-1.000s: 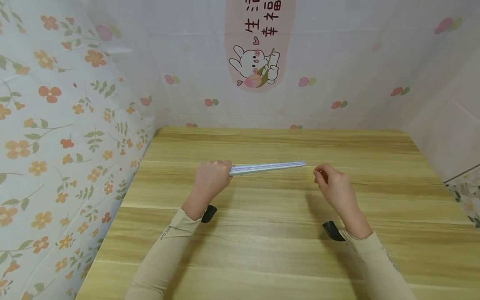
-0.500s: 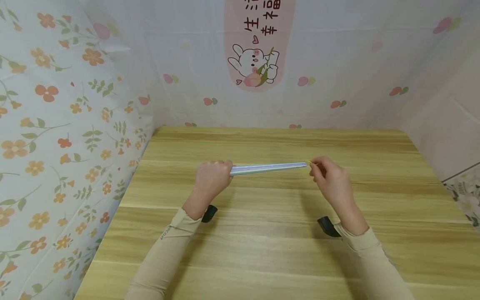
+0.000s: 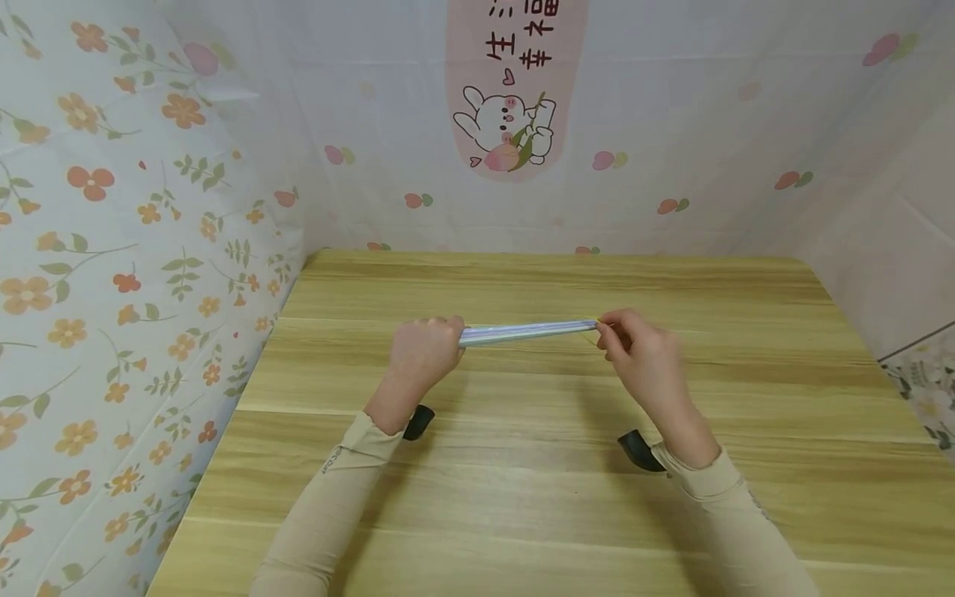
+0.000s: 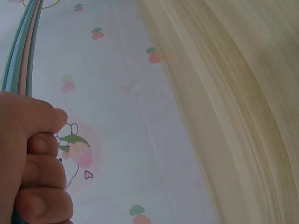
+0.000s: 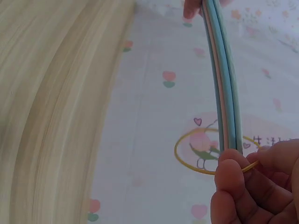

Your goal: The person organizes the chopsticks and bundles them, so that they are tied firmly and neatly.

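Backdrop [image 3: 503, 124] is showing 生 and 幸. Left hand [image 3: 427, 352] is gripping stick bundle [image 3: 525, 333], nearer surface's [image 3: 522, 464] far edge; right hand [image 3: 647, 356] is pinching yellow band [image 5: 205, 173] at bundle's end.

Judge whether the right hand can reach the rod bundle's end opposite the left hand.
Likely yes: the right hand is at that end of the rod bundle, pinching a yellow band, with nothing visible between.

Sticks [image 3: 530, 333] are extending above desk [image 3: 492, 464], between left hand [image 3: 427, 355] and right hand [image 3: 649, 361]. Band [image 5: 198, 171] is sitting at sticks' right end. Back cloth [image 3: 671, 124] is hanging behind desk; side cloth [image 3: 127, 249] is hanging left of it.
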Available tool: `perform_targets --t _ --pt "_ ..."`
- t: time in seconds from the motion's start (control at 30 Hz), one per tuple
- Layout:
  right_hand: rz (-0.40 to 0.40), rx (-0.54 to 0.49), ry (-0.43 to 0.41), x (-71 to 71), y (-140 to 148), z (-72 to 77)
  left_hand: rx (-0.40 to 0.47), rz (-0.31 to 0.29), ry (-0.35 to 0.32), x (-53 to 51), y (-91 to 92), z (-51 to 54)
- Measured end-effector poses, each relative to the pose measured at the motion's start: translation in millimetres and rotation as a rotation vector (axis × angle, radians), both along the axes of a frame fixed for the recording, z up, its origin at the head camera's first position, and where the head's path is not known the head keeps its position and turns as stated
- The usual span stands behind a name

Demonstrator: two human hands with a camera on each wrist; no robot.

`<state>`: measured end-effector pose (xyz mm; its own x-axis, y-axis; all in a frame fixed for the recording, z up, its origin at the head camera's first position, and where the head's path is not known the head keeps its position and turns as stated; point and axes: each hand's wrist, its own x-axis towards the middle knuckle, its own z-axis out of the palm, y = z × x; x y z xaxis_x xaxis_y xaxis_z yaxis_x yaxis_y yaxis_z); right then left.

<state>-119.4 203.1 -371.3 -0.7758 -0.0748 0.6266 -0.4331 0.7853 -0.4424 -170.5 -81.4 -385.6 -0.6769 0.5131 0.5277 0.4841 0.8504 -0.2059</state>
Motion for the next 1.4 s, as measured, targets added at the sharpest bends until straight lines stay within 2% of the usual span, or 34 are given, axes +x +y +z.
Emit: perform_targets --t 0.2,0.5,0.6,0.77,0.93,1.07,1.2,1.4 --pt "0.033 0.026 0.008 1.5 -7 -2.9 0.01 0.0 -0.01 -1.9 0.6 -0.2" --pt "0.087 -0.01 0.016 4.0 -12 -7.8 -0.002 0.001 0.012 -4.6 1.8 2.2" --pt "0.086 -0.044 -0.018 5.9 -15 -9.2 0.002 0.01 0.012 -5.2 1.3 3.0" --pt "0.068 -0.127 -0.125 10.9 -19 -13.4 0.016 0.024 0.001 -5.5 0.8 5.2" --pt "0.096 -0.297 -0.297 12.9 -19 -17.7 0.029 0.025 -0.005 -6.2 1.9 7.6" --pt "0.171 -0.505 -0.438 12.8 -17 -20.3 0.04 0.023 0.005 -7.0 2.5 9.4" --pt "0.238 -0.687 -0.544 11.3 -13 -23.9 0.045 0.021 0.003 -8.3 2.0 10.8" --pt "0.272 -0.803 -0.629 7.4 -7 -27.8 0.034 0.02 0.008 -9.5 0.6 12.5"
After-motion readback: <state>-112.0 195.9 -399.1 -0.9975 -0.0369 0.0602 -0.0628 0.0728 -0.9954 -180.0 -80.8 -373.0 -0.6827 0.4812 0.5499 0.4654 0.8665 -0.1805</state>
